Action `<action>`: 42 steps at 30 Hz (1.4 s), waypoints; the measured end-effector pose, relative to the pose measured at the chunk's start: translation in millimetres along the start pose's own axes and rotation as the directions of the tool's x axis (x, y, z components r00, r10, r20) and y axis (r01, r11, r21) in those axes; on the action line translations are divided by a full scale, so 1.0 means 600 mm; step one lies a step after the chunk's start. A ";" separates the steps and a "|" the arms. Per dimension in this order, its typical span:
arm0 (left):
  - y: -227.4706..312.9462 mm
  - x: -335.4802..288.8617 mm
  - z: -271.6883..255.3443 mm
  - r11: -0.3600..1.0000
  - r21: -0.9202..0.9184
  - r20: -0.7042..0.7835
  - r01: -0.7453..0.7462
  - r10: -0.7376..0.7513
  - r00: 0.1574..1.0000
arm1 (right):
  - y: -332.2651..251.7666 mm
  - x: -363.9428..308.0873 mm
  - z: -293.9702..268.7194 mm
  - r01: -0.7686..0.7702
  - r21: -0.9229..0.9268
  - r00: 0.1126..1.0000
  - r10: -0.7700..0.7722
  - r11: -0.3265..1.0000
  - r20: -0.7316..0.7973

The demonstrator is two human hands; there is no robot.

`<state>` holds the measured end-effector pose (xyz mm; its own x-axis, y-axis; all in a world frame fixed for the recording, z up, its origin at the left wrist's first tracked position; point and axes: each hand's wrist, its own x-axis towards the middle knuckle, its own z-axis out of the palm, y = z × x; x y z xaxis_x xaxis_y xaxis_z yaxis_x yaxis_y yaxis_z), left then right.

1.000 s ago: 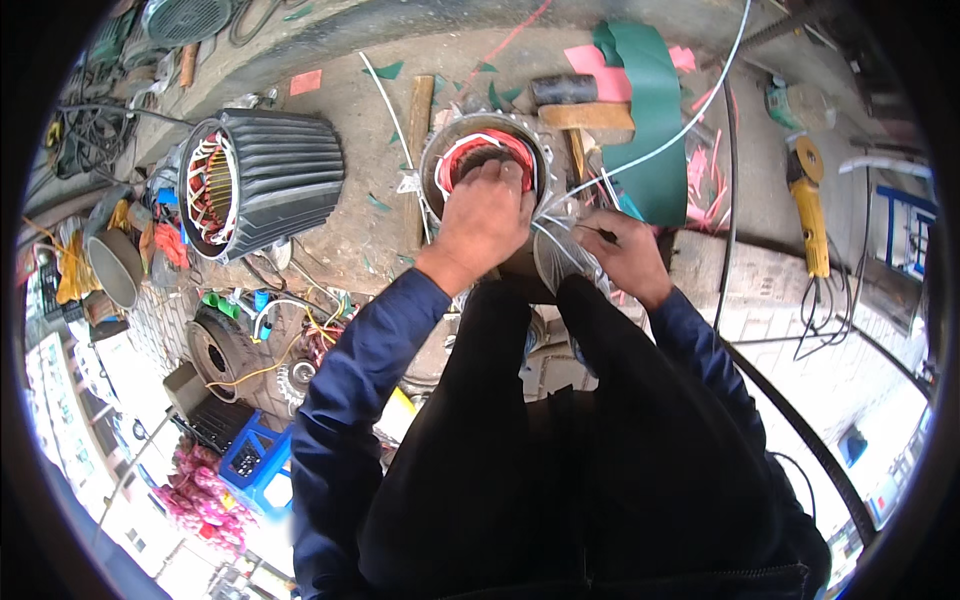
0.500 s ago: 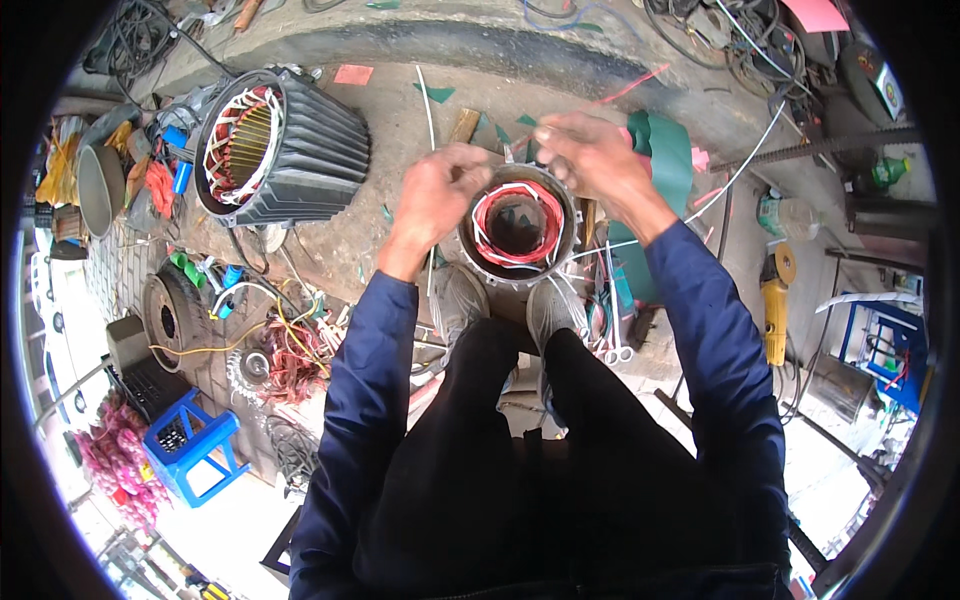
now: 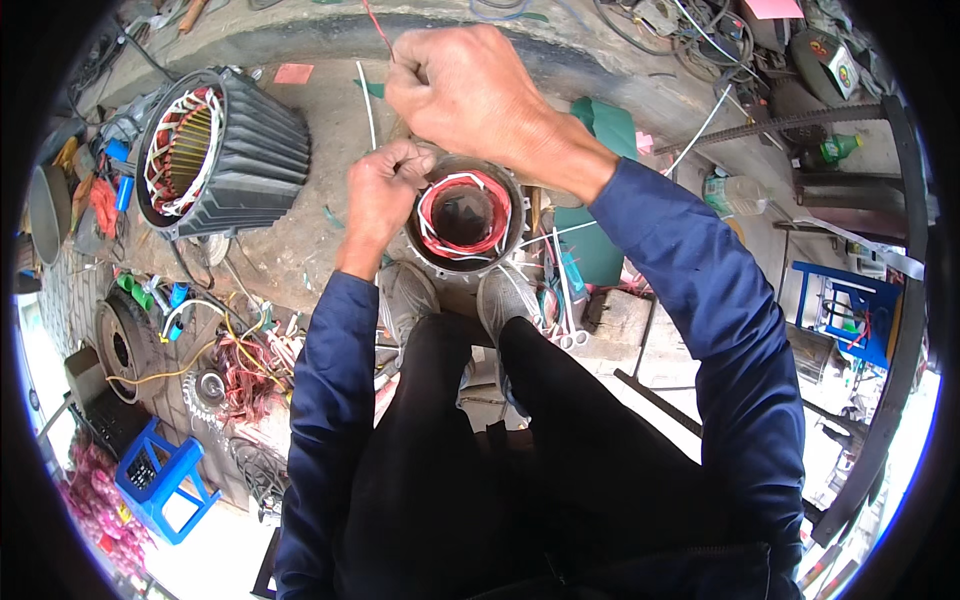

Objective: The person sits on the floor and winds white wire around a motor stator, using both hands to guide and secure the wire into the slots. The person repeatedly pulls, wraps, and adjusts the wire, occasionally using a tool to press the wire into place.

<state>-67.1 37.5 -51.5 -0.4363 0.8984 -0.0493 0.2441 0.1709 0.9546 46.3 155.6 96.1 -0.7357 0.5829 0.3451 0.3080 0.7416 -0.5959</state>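
A round motor stator (image 3: 464, 258) stands upright between my shoes, with red windings tied by white lacing inside its rim. My left hand (image 3: 380, 190) is at its upper left edge, thumb and fingertips pinched together; whatever is between them is too small to make out. Raised above and beyond the stator, my right hand (image 3: 475, 95) is closed, with a thin red wire (image 3: 377, 27) sticking up from its fingertips. The rest of that wire is hidden by the hand.
A larger finned motor housing (image 3: 250, 150) with windings lies at the left. Green insulating sheet (image 3: 600, 250) and scissors (image 3: 572, 335) are right of the stator. A blue stool (image 3: 165, 480), scrap copper wire (image 3: 250, 370) and a metal-framed rack (image 3: 890, 300) stand around.
My right hand has swung up and left, away from the stator, bringing the red wire with it. The left hand stays by the stator's edge. The whole view has shifted.
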 end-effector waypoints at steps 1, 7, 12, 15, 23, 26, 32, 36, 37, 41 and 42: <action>-0.002 0.000 0.002 1.000 -0.021 -0.008 -0.005 0.005 1.000 | -0.011 0.004 -0.009 -0.017 -0.064 1.000 0.015 0.998 -0.020; -0.009 0.000 -0.005 0.998 0.023 -0.020 -0.055 0.055 0.998 | 0.002 0.011 -0.172 0.211 0.396 0.941 -0.075 0.894 -0.331; 0.011 0.008 -0.014 0.995 -0.094 -0.047 0.040 -0.045 0.998 | 0.090 -0.093 -0.315 -0.087 0.615 0.824 0.404 0.783 -0.397; 0.033 0.015 -0.028 0.978 -0.207 -0.092 0.020 -0.040 0.995 | 0.191 -0.239 -0.175 -0.580 0.263 0.762 0.628 0.771 -0.159; 0.123 0.023 -0.091 0.956 -0.171 -0.311 -0.238 0.176 0.934 | 0.290 -0.456 0.104 -0.971 0.190 0.228 0.824 0.148 0.520; 0.158 0.022 -0.110 0.942 -0.160 -0.388 -0.295 0.215 0.896 | 0.276 -0.445 0.123 -0.998 0.060 0.060 0.767 0.028 0.639; 0.169 0.019 -0.111 0.880 -0.234 -0.353 -0.413 0.319 0.880 | 0.262 -0.462 0.145 -0.882 0.317 -0.016 0.693 -0.350 0.721; 0.134 0.018 -0.100 0.935 -0.239 -0.216 -0.260 0.210 0.954 | 0.257 -0.478 0.152 -0.881 0.350 -0.018 0.762 -0.318 0.648; 0.121 0.016 -0.093 0.941 -0.238 -0.183 -0.241 0.200 0.962 | 0.258 -0.482 0.152 -0.901 0.335 -0.012 0.788 -0.276 0.616; 0.055 0.014 -0.064 0.982 -0.131 -0.060 -0.139 0.132 0.989 | 0.270 -0.500 0.120 -0.809 0.582 0.143 0.931 -0.086 0.336; 0.039 0.012 -0.057 0.986 -0.126 -0.035 -0.111 0.107 0.994 | 0.279 -0.497 0.098 -0.785 0.620 0.193 0.952 0.004 0.237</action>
<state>-94.2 34.3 -19.4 -0.4375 0.8970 0.0636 0.1801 0.0182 0.9835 281.5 86.3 -149.0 0.0085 0.7397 -0.6729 0.2049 -0.6600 -0.7228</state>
